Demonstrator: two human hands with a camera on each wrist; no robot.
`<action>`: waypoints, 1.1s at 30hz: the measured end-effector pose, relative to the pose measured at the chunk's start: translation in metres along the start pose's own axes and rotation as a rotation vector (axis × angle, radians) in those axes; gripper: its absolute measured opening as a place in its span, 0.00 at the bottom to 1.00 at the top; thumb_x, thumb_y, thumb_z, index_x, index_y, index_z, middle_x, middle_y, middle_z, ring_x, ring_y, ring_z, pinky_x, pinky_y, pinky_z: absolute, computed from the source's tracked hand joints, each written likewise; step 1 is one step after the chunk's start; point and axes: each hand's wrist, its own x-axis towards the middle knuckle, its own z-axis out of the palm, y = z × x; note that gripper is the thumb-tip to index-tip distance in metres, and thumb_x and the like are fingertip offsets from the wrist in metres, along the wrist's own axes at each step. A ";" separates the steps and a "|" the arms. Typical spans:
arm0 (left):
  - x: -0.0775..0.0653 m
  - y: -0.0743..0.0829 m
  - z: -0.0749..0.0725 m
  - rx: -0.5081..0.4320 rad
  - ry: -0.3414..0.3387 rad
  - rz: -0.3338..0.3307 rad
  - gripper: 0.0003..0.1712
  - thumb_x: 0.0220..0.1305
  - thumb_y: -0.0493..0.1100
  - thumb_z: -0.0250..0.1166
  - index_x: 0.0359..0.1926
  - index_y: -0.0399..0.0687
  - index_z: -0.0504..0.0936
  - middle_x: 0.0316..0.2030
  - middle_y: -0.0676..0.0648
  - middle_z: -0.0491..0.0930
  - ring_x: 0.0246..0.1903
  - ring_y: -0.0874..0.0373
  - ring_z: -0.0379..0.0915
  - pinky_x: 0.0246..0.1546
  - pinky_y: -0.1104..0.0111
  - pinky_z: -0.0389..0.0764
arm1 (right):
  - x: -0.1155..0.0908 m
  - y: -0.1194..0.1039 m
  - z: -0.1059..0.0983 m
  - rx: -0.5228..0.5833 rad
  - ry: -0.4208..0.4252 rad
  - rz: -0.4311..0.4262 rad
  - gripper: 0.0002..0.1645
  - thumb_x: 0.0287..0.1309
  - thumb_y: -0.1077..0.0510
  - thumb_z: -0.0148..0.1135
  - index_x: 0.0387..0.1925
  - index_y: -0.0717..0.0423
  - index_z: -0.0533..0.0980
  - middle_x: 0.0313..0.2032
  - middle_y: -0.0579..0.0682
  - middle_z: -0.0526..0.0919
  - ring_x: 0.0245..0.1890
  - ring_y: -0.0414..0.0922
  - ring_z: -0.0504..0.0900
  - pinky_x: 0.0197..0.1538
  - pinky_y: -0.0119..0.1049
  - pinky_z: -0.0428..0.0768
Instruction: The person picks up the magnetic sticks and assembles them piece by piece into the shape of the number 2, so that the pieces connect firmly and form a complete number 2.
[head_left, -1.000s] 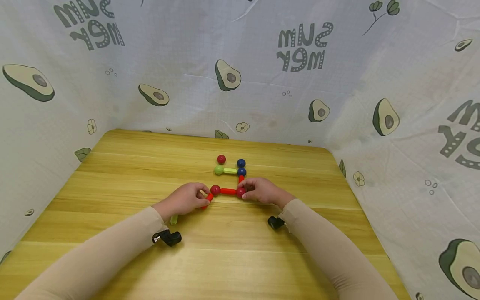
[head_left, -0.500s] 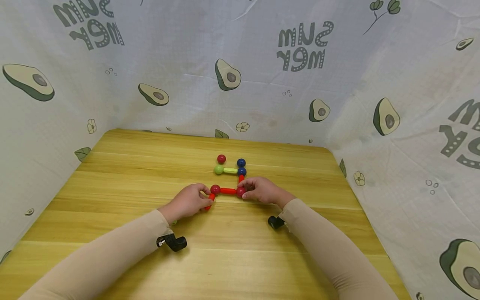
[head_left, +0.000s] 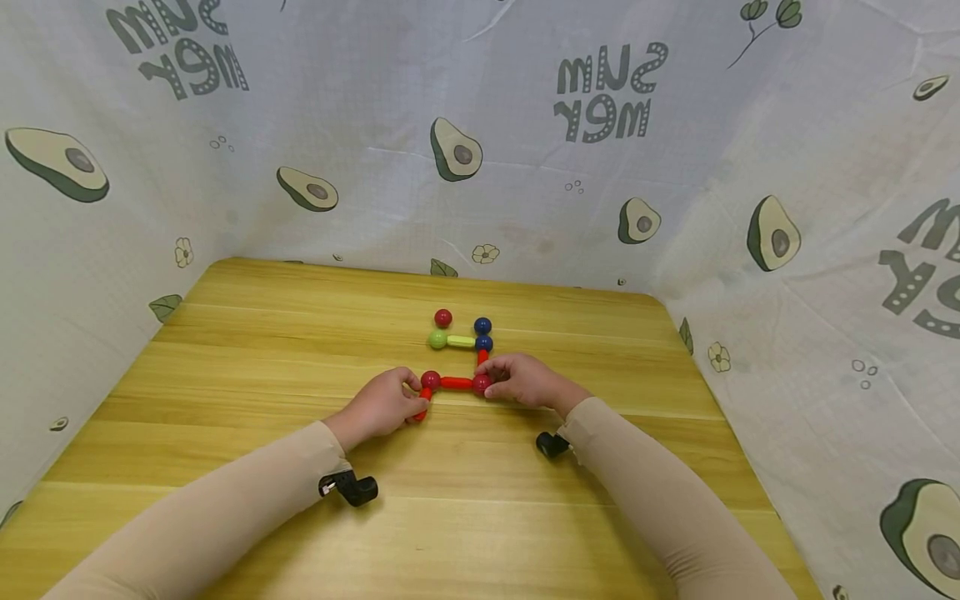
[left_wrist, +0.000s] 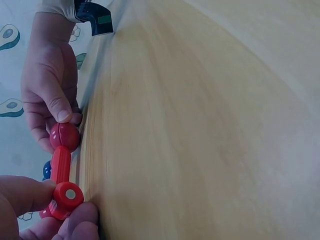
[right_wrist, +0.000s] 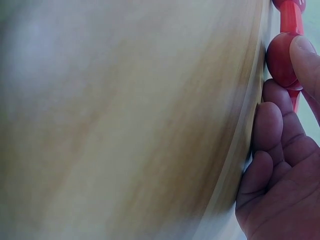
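My left hand (head_left: pixel 378 406) pinches a short red magnetic rod (left_wrist: pixel 69 195) between thumb and fingers, its round end with a silver disc showing in the left wrist view. The rod's far end meets a dark red ball (head_left: pixel 431 381). From that ball a second red rod (head_left: pixel 457 383) runs right to another dark red ball (right_wrist: pixel 283 60), which my right hand (head_left: pixel 522 381) pinches between thumb and fingers. Behind this ball a further red rod (head_left: pixel 482 358) leads to a blue ball (head_left: pixel 483 343). A yellow-green rod (head_left: pixel 461 342) joins the blue ball to a green ball (head_left: pixel 437 339).
Behind the chain stand a loose-looking red ball (head_left: pixel 443 317) and a second blue ball (head_left: pixel 482 326), close to the first blue one. All lie on a wooden table (head_left: pixel 480 517), with a printed avocado cloth (head_left: pixel 525 192) around its back and sides.
My left hand has shifted slightly right, swinging the red rod's near end the same way. The yellow-green rod seen beside the left wrist earlier is now hidden. The right hand stays put.
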 end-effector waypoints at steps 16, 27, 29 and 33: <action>0.003 -0.003 0.004 0.019 0.003 0.008 0.18 0.70 0.47 0.72 0.51 0.43 0.77 0.36 0.47 0.85 0.30 0.57 0.80 0.29 0.68 0.78 | 0.000 0.000 0.000 -0.009 0.004 -0.003 0.20 0.67 0.57 0.72 0.59 0.49 0.84 0.51 0.48 0.86 0.51 0.46 0.81 0.64 0.47 0.80; 0.002 -0.001 0.005 0.016 -0.002 0.022 0.18 0.69 0.46 0.73 0.50 0.42 0.77 0.37 0.47 0.85 0.31 0.57 0.80 0.30 0.67 0.78 | 0.000 0.003 0.000 -0.009 0.009 -0.004 0.21 0.66 0.57 0.73 0.59 0.49 0.84 0.51 0.49 0.86 0.51 0.46 0.81 0.62 0.46 0.81; 0.002 0.000 0.004 0.019 -0.002 0.022 0.18 0.69 0.46 0.73 0.50 0.43 0.77 0.36 0.47 0.85 0.30 0.57 0.79 0.30 0.67 0.77 | 0.000 0.003 -0.001 -0.012 0.010 -0.001 0.21 0.66 0.57 0.73 0.59 0.49 0.84 0.51 0.49 0.86 0.51 0.46 0.81 0.62 0.46 0.81; 0.002 0.000 0.004 0.031 -0.001 0.029 0.17 0.69 0.47 0.73 0.49 0.43 0.77 0.35 0.48 0.85 0.30 0.57 0.79 0.30 0.67 0.77 | 0.000 0.003 -0.001 -0.018 0.014 0.005 0.21 0.66 0.57 0.73 0.59 0.48 0.84 0.51 0.48 0.86 0.52 0.46 0.81 0.63 0.47 0.80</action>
